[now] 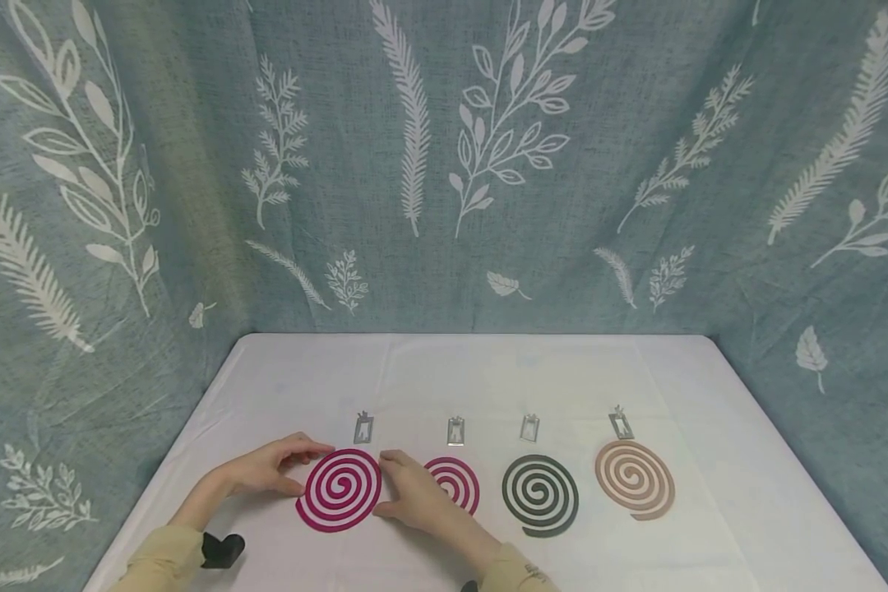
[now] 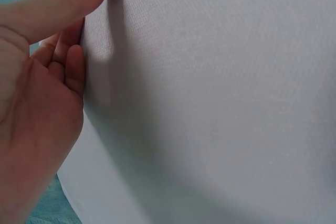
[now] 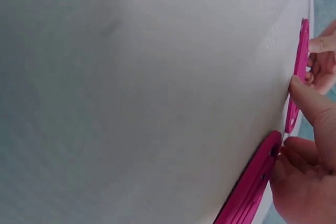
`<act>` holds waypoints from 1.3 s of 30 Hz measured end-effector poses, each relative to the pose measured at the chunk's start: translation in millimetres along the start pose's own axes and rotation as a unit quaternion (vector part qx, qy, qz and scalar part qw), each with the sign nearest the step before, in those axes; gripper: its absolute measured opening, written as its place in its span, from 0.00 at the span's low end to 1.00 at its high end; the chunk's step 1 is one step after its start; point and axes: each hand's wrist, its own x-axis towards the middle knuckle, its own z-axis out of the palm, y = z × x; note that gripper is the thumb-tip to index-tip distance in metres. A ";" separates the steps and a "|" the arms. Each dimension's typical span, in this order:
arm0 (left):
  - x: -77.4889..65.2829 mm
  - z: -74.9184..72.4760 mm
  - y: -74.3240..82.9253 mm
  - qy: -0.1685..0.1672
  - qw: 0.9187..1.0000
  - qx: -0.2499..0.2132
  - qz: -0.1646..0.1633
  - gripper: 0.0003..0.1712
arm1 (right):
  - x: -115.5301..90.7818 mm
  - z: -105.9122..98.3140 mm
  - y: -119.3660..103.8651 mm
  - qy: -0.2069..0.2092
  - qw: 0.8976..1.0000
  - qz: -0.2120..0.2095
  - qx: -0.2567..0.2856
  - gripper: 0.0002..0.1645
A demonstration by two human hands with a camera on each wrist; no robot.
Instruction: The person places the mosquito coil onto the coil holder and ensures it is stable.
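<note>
A magenta mosquito coil (image 1: 339, 485) lies between my two hands. My left hand (image 1: 266, 466) is at its left rim, index finger at the upper edge and thumb lower down. At its right rim is my right hand (image 1: 418, 493), thumb and index finger spread along the edge. The right forearm and hand partly cover a second magenta coil (image 1: 466, 485). In the right wrist view, the right hand (image 3: 310, 177) has its thumb touching the far coil (image 3: 301, 56); the nearer coil (image 3: 249, 182) lies beside the fingers. The left wrist view shows the left hand (image 2: 47, 93) and a sliver of magenta.
Right of the hands lie a dark green coil (image 1: 540, 496) and a tan coil (image 1: 635, 481). Behind the coils, small metal stands (image 1: 363, 427) stand spaced in a row on the white tablecloth (image 1: 562, 370). A blue-green leaf-patterned curtain (image 1: 444, 271) surrounds the table's back and sides.
</note>
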 end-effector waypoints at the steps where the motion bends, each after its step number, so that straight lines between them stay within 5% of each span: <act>1: 0.1 0.3 0.1 0.001 1.000 0.001 -0.001 0.33 | -0.1 0.2 -0.4 0.001 1.000 0.000 -0.002 0.38; 9: 2.4 1.6 -0.6 0.005 1.000 0.020 0.020 0.32 | -1.0 -0.1 -4.9 0.009 1.000 0.010 -0.006 0.34; 15: 3.0 0.3 -0.3 0.012 1.000 0.019 0.002 0.31 | 1.1 2.9 -4.4 0.018 1.000 0.010 -0.005 0.33; 31: -4.0 3.4 -2.7 0.029 0.999 -0.002 0.042 0.29 | -0.2 2.6 -5.1 0.047 0.995 0.012 0.090 0.31; 39: 1.8 -0.6 -5.1 -0.001 0.999 0.003 0.032 0.29 | 1.2 8.2 -11.1 0.035 0.998 0.007 0.047 0.28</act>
